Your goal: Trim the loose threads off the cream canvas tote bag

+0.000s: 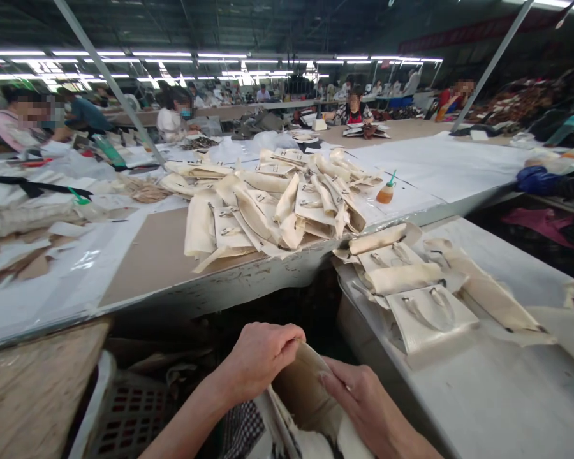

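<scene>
Low at the front, over my lap, I hold a cream leather-like bag piece (310, 389) with its opening spread. My left hand (263, 354) is closed on its upper rim, fingers curled over the edge. On the opposite side, my right hand (358, 395) grips the rim with the thumb pressed against the inner face. Part of the piece is cut off by the bottom of the picture. To the right, a cream bag panel with a looped handle (430, 315) lies on the side table beside similar pieces.
A heap of cream bag pieces (268, 210) covers the table ahead. Near it stands a small bottle of amber liquid (385, 192). A white plastic basket (129, 408) is at lower left. A co-worker's blue-gloved hand (536, 180) shows at right; other people sit farther back.
</scene>
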Motion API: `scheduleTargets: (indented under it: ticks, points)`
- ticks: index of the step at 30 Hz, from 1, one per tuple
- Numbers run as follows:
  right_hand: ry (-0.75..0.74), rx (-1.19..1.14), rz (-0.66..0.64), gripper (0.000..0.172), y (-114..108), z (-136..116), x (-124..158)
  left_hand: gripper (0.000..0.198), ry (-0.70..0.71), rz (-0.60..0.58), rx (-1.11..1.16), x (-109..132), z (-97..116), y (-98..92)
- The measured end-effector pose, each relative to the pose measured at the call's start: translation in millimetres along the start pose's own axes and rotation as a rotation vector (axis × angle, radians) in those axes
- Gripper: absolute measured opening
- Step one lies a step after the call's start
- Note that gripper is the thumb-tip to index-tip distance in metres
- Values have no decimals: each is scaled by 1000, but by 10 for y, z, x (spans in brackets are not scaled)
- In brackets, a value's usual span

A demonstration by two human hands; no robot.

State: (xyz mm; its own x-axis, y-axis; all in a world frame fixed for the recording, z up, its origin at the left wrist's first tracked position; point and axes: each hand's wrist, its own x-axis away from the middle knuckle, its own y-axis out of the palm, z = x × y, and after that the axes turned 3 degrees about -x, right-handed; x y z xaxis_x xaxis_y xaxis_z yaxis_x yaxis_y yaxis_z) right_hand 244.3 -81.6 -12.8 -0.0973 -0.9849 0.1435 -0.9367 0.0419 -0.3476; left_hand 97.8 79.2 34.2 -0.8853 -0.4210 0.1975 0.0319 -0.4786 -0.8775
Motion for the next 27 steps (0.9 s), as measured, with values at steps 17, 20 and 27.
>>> scheduleTargets:
  ticks: [17, 20, 27]
  points:
    - [-250, 404, 18, 48, 17, -89, -284, 26, -19, -9, 50, 35, 39, -15]
    - [-310, 447, 6, 52, 32, -63, -302, 29, -17, 8, 45, 39, 16, -10]
    - [-263, 340, -40, 45, -81, -55, -282, 20, 36, -9, 4, -11, 26, 21]
